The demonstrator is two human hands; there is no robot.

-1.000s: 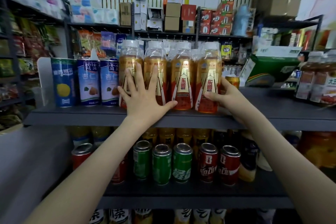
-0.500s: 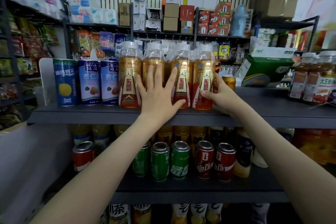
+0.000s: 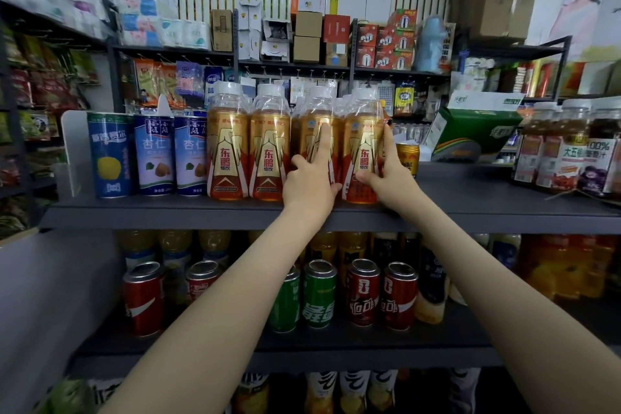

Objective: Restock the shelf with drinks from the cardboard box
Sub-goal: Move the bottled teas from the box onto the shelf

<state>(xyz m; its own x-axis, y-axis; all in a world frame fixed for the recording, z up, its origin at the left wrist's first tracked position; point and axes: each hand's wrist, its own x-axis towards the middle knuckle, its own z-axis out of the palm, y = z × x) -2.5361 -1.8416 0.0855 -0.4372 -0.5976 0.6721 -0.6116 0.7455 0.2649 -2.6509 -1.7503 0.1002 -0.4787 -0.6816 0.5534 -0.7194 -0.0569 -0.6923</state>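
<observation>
grey shelf (image 3: 168, 214): dark board running right across the view; the drinks being stocked stand along its front edge.
lower shelf (image 3: 336, 344): one level down, holding red cans (image 3: 364, 292) and green cans (image 3: 319, 294), with yellow bottles behind them.
green carton (image 3: 470, 134): sits tilted at the back right of the grey shelf, well apart from the hands.
juice bottles (image 3: 568, 151): dark ones with white caps, far right on the same board.
gold bottles (image 3: 228, 151): four upright in the front row, white caps, gold and red labels, more of the same behind. The two on the left stand free, side by side.
blue cans (image 3: 154, 158): three tall ones just left of the gold bottles, next to a white divider (image 3: 72, 151).
left hand (image 3: 311, 183): on the third bottle (image 3: 309, 131), index finger straight up the label, thumb hooked round the lower right side, other fingers curled at the left side. Looks like a proper grasp, though how far they wrap behind is hidden.
right hand (image 3: 386, 175): on the fourth bottle (image 3: 363, 144), thumb on the label front, index finger up the right side, pinching it between them.
third and fourth bottle: both upright at the right end of the row on the grey shelf.
gold can (image 3: 407, 158): small one just right of the right hand.
</observation>
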